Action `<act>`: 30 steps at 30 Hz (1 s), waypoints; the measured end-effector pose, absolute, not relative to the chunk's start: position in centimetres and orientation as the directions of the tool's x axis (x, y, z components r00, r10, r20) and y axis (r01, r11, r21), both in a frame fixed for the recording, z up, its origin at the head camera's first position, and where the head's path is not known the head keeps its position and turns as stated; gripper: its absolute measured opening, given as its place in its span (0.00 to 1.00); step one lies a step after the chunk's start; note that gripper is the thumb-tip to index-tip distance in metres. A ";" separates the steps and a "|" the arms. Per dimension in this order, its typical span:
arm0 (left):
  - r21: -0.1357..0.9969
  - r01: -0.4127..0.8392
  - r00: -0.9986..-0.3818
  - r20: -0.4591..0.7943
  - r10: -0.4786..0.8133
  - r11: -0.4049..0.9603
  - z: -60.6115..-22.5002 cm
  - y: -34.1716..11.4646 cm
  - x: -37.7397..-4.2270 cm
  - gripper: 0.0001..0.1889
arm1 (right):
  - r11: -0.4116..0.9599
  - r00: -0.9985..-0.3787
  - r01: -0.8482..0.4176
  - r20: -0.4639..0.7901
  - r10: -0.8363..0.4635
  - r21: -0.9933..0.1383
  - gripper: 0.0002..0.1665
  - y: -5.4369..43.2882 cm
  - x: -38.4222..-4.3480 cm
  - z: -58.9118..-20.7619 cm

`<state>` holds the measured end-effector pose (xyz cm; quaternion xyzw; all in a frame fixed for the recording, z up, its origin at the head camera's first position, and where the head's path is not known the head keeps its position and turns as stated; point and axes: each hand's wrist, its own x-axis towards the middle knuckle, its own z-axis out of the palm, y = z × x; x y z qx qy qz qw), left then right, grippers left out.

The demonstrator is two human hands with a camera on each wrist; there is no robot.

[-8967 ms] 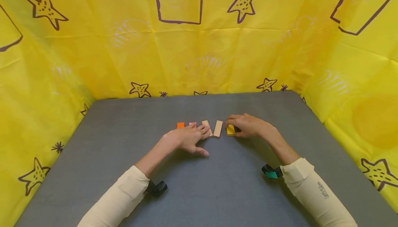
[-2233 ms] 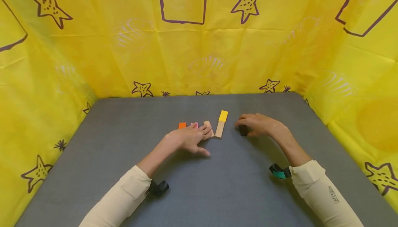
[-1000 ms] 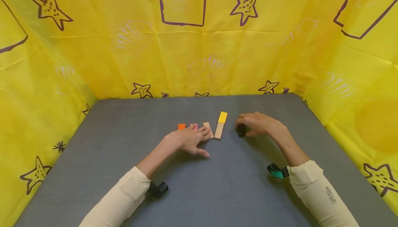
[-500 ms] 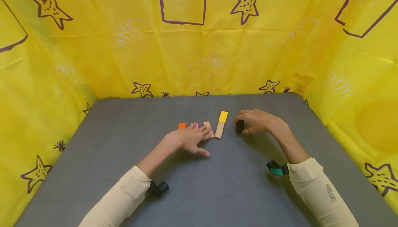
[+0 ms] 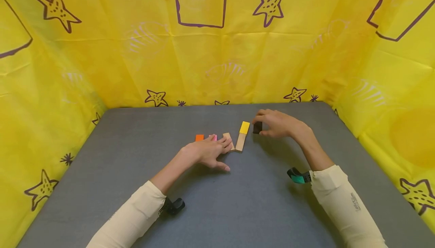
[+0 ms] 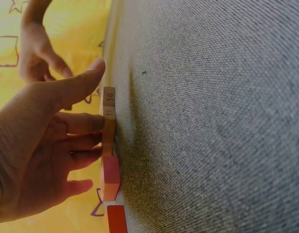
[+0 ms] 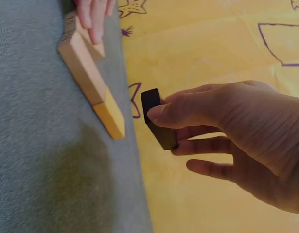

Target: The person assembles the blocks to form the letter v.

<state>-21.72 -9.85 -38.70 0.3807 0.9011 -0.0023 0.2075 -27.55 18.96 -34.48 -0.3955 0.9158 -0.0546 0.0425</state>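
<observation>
My right hand (image 5: 279,123) pinches a black block (image 7: 156,119) between thumb and fingers, raised off the table in the right wrist view. Just left of it a yellow block (image 5: 244,127) lies against the far end of a plain wooden block (image 5: 240,142). A second plain wooden block (image 5: 226,136) slants to meet that one at the near end, forming a V. My left hand (image 5: 206,151) has its fingers extended, the tips resting on the slanted block. A pink block (image 6: 111,178) lies partly hidden under this hand, and an orange block (image 5: 199,137) sits further left.
A grey cloth-covered table (image 5: 217,210) carries the blocks. Yellow printed fabric (image 5: 204,63) walls it at the back and both sides. Dark camera straps circle both wrists. In the left wrist view, numbers mark the ends of the plain blocks.
My right hand has let go of the yellow block, now beyond the plain block, and taken the black one. It has lifted that block away and leftward. The left hand stays put.
</observation>
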 end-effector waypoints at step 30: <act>0.152 0.699 -0.615 -0.371 0.696 0.699 -38.7 -9.7 -21.7 0.49 | 0.724 -0.732 -0.669 -0.021 -0.681 -0.169 0.26 16.7 -32.3 -35.0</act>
